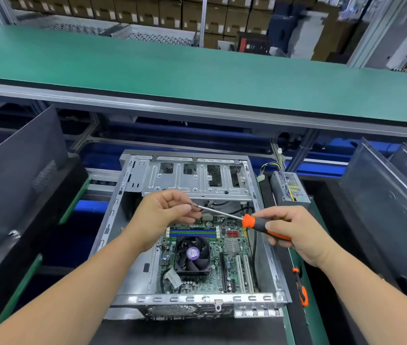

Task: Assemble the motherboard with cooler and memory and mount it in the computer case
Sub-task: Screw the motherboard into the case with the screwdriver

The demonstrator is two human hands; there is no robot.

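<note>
- the tip of the screwdriver (pixel 252 222) is hidden between the fingertips of the left hand (pixel 165 215); whether a screw is pinched there cannot be told.
- the near corners of the motherboard (pixel 207 260) are partly covered by the left forearm and by the front rail of the computer case (pixel 197 298); both forearms are cut off at the bottom edge.
- a second orange-handled tool (pixel 301 290) is seen only in part, lying on the bench just right of the case.
- the motherboard is seen as green, lying flat inside the open metal case, with a black cooler fan (pixel 193 253) bearing a purple label and memory slots (pixel 192 232) striped green and blue behind it.
- the screwdriver is held above the board, its long axis running left to right, shaft pointing left and slightly away.
- the right hand (pixel 294 232) is curled round the orange-and-black handle; the left hand's fingers are closed on the shaft's end.
</note>
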